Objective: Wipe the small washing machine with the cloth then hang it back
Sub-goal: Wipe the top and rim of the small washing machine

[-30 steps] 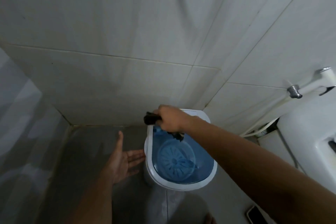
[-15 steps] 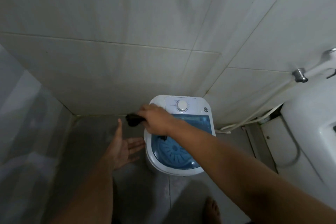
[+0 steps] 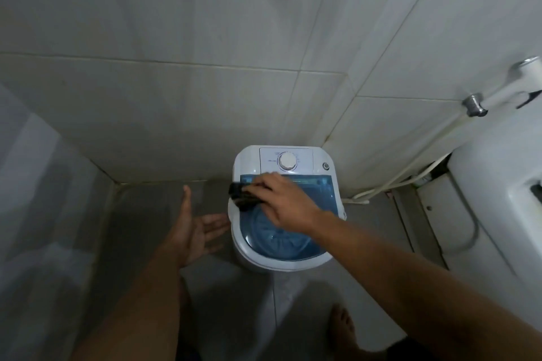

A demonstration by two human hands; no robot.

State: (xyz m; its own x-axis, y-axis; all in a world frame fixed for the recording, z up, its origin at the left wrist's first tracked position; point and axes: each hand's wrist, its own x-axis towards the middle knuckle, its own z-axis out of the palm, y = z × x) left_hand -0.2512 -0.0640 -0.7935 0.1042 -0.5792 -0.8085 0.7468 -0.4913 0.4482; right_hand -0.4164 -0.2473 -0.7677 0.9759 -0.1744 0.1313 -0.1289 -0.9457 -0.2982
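The right hand [image 3: 283, 204] grips a bunched dark cloth [image 3: 242, 198], pressing it flat on the translucent blue plastic lid [image 3: 325, 193] of the small white round-cornered washing machine [image 3: 299, 261], likely so the wad wipes with firm contact. The cloth pokes out past the fingertips, over the lid's left edge. The left hand [image 3: 195, 236], spread empty with palm up, hovers just beside the machine's left wall, seemingly ready to steady it; the white dial [image 3: 287, 160] sits beyond the right hand

Both forearms were bare, without sleeves. The left hand [image 3: 192, 231] and right hand [image 3: 281, 202] carried no gloves. One foot [image 3: 341, 327] was unshod.
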